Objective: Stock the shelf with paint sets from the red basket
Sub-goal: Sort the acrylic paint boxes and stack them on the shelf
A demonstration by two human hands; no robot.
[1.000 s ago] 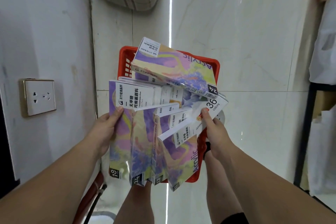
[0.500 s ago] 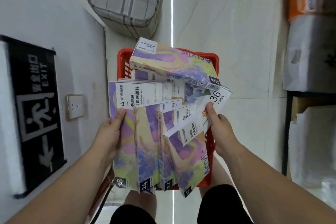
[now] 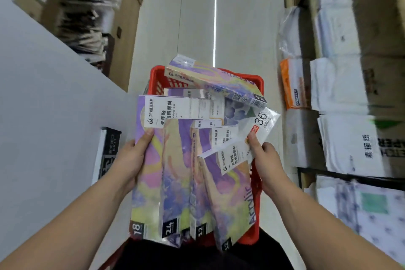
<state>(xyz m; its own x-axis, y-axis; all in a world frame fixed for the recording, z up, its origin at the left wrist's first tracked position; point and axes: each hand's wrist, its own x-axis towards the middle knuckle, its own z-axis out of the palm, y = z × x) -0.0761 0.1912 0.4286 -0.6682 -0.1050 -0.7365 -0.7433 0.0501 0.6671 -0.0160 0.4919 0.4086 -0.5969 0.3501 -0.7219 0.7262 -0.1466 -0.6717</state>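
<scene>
A fan of paint sets (image 3: 188, 171) is held above the red basket (image 3: 252, 82) by both hands. The outer edge of the set marked 18 (image 3: 146, 182) is gripped by the left hand (image 3: 131, 158), with the thumb laid flat on the printed face and the fingers hidden beneath. The white set marked 36 (image 3: 260, 125) is pinched by the right hand (image 3: 266, 160), with the thumb pressed on its upper face; what is met by the fingers underneath cannot be told. Between the two grips, sets marked 24 (image 3: 173, 182) and 12 (image 3: 200, 204) are overlapped side by side. Beyond both thumbs, one further set (image 3: 210, 81) is laid across the basket's far rim. Outward of the right grip, shelves (image 3: 306, 171) stacked with white wrapped packages (image 3: 341, 85) are seen. Outward of the left grip, a grey wall (image 3: 43, 116) is seen, with a dark exit sign (image 3: 109, 151) just beside that hand. A pale floor (image 3: 197, 17) is seen past the basket.
</scene>
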